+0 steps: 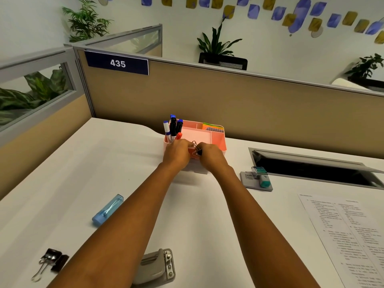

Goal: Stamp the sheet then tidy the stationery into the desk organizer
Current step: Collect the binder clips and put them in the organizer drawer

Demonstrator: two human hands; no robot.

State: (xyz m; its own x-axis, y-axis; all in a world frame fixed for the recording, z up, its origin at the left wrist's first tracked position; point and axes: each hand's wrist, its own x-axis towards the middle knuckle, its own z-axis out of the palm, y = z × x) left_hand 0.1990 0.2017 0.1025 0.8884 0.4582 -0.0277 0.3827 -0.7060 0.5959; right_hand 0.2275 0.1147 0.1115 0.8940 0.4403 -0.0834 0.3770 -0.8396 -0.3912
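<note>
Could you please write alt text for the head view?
Both hands, left hand and right hand, hold a binder clip at the front of a pink desk organizer holding markers. On the white desk lie a stamp, printed sheet and hole punch.

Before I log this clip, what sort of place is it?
Most likely an open-plan office cubicle: a white desk set against tan partitions, a numbered sign reading 435 on the partition, and a pink organizer with markers.

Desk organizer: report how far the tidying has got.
Done: markers and sticky notes sit in the organizer. In hand: both hands hold a binder clip there. Left: blue stapler, hole punch, black clips, stamp. Stamping: cannot tell.
</note>
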